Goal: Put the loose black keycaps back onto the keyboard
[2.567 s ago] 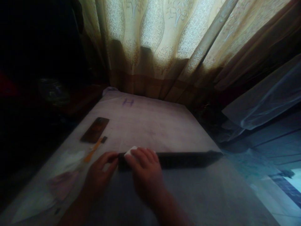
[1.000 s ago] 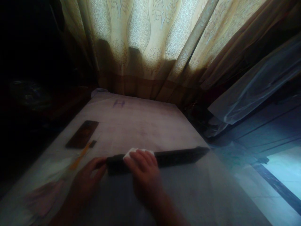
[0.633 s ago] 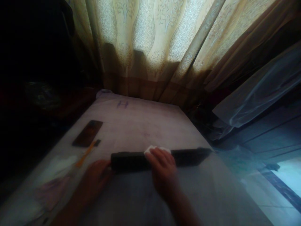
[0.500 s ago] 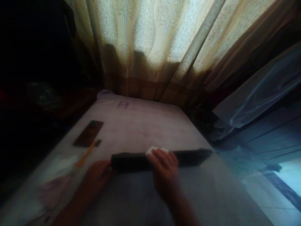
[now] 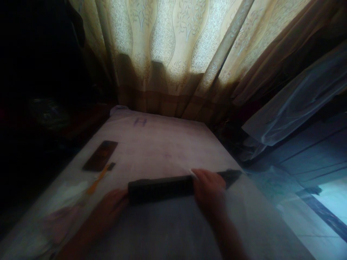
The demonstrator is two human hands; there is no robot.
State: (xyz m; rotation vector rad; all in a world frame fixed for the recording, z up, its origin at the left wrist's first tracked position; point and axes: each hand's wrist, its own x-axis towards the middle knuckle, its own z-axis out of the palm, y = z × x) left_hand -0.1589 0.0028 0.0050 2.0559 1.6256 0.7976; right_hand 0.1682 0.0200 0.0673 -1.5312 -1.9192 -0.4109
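A long black slab-like object, its exact kind too dark to tell, lies across the table in front of me. My left hand closes on its left end, with the fingertips partly lost in shadow. Over its right part my right hand is closed, pressing down a white wiping cloth. Only a small edge of that cloth shows beside the fingers. Past my right hand the slab's right end narrows toward the table edge.
To the left lie a dark phone-like rectangle, an orange-handled brush-like tool, clear plastic and a pink cloth. The pale table reaches back to patterned curtains. Sheer fabric hangs at the right.
My right hand has slid right along the black slab with the white cloth, which is now mostly covered. My left hand stays at the left end. The slab's front face looks tilted slightly more toward me.
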